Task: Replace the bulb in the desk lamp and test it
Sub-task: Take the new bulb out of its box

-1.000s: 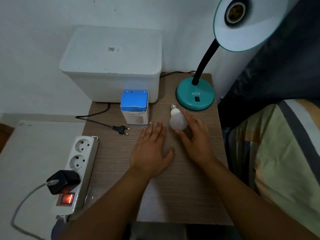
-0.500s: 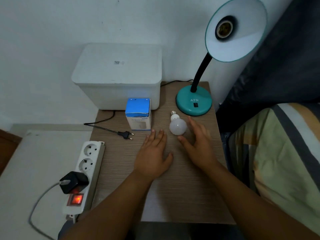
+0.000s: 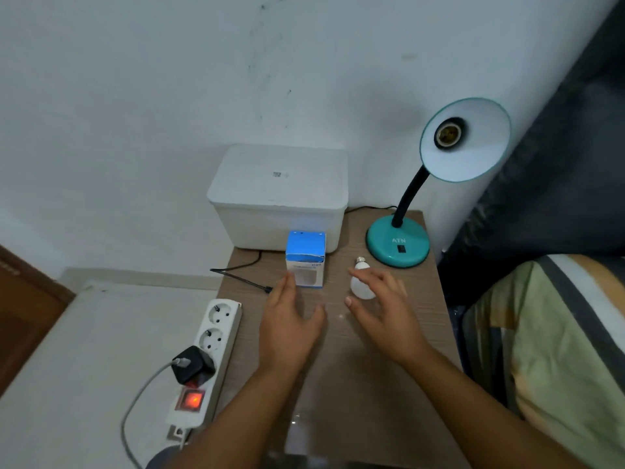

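Note:
A white bulb point(image 3: 359, 285) lies on the wooden side table point(image 3: 341, 384), its screw base pointing toward the teal desk lamp point(image 3: 398, 244). The lamp's shade point(image 3: 473, 157) faces me and its socket point(image 3: 447, 134) holds nothing. A blue and white bulb box point(image 3: 306, 262) stands left of the bulb. My right hand point(image 3: 385, 313) hovers open over the bulb, fingers spread, partly covering it. My left hand point(image 3: 291, 319) is raised just in front of the box, open and holding nothing. The lamp's black plug point(image 3: 267, 288) lies loose on the table, mostly hidden behind my left hand.
A white lidded bin point(image 3: 279, 194) stands at the table's back. A white power strip point(image 3: 206, 357) with a lit red switch and a black adapter lies at the left edge. A striped pillow point(image 3: 554, 350) and a dark bed edge are at the right.
The view has tilted upward and pulled back. My left hand lifted off the table toward the box. My right hand moved from beside the bulb to over it.

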